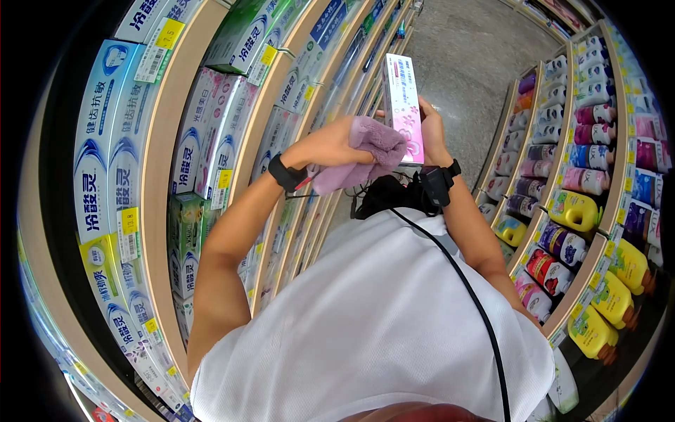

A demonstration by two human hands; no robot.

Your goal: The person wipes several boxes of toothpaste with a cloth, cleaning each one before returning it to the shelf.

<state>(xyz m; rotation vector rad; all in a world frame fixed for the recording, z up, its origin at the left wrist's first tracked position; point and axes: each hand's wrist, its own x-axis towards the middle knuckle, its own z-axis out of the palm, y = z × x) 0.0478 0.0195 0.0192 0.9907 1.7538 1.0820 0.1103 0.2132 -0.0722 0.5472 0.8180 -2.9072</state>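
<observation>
My right hand (430, 133) holds a long pink and white toothpaste box (403, 105) upright in front of me. My left hand (330, 144) grips a purple cloth (365, 158) and presses it against the lower side of the box. Both wrists carry black bands. A black cable runs down over my white shirt.
Wooden shelves (158, 183) on the left carry several toothpaste boxes (105, 141) with yellow price tags. On the right, shelves (590, 260) hold several coloured bottles, some yellow (573, 209). A grey floor aisle (471, 63) runs ahead between them.
</observation>
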